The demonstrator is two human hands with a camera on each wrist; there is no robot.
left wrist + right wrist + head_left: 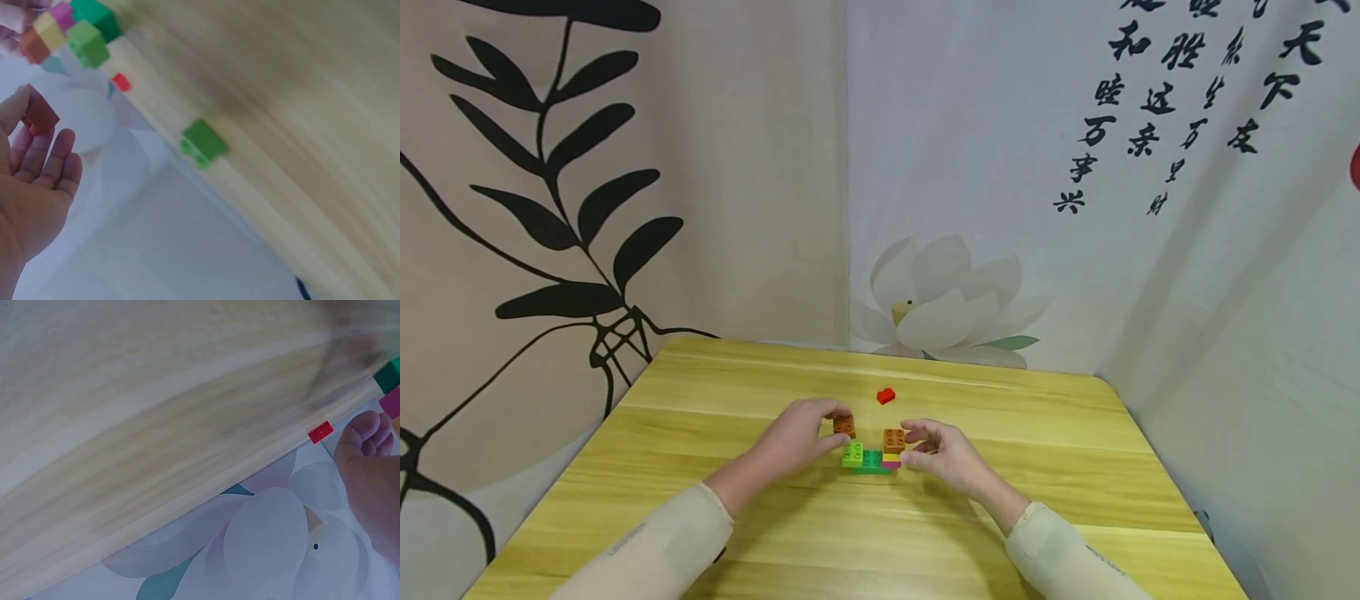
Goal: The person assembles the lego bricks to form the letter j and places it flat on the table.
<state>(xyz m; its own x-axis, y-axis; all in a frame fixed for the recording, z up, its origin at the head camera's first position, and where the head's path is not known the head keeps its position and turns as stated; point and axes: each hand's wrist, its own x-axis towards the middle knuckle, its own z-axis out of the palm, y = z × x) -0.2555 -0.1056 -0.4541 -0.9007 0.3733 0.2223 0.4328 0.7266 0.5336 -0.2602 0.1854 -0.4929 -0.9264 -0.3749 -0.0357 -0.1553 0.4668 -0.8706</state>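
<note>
My left hand (805, 429) pinches an orange-brown brick (844, 425) between thumb and fingertips, close above the left end of a small brick build. In the left wrist view that brick (42, 114) is at the thumb tip, the other fingers loosely bent. The build has a dark green base (871, 459) with a light green brick (853, 455) at its left. At its right end magenta, yellow (891, 457) and another orange brick (893, 440) are stacked. My right hand (947, 454) is beside this stack, thumb and bent fingertips right at its right side.
A small red brick (886, 396) lies behind the build, toward the table's back edge. The left wrist view shows a loose green brick (203, 144) near that edge. The wooden table (865, 542) meets a printed curtain (760, 208) at the back.
</note>
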